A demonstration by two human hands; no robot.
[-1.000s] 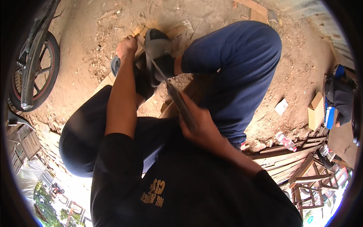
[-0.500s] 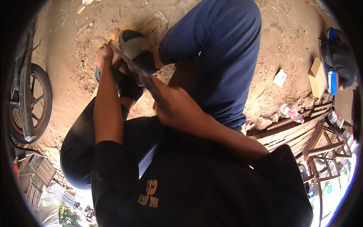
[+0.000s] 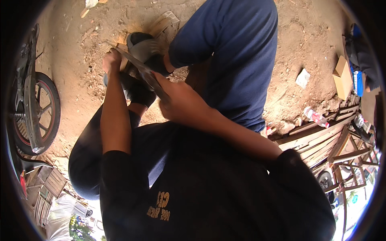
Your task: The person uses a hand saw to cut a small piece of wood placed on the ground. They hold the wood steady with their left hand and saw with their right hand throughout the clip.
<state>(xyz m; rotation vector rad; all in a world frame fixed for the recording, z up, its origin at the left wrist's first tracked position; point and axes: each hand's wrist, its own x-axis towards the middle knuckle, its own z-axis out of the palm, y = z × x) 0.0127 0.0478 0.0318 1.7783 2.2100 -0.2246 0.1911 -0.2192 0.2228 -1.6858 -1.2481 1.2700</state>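
Head view: right hand (image 3: 183, 100) around a part-hidden long-bladed tool (image 3: 140, 68), left hand (image 3: 112, 60) near its tip, hold unclear.

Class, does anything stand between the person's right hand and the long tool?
Nothing visible does: the right hand grips the long tool by its near end. A grey sandal sits close alongside. The far end is by the left hand; whether they touch is unclear.

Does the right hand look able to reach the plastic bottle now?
Probably not: the right hand grips a long-bladed tool, and a blue-trousered leg lies between that hand and the bottle.
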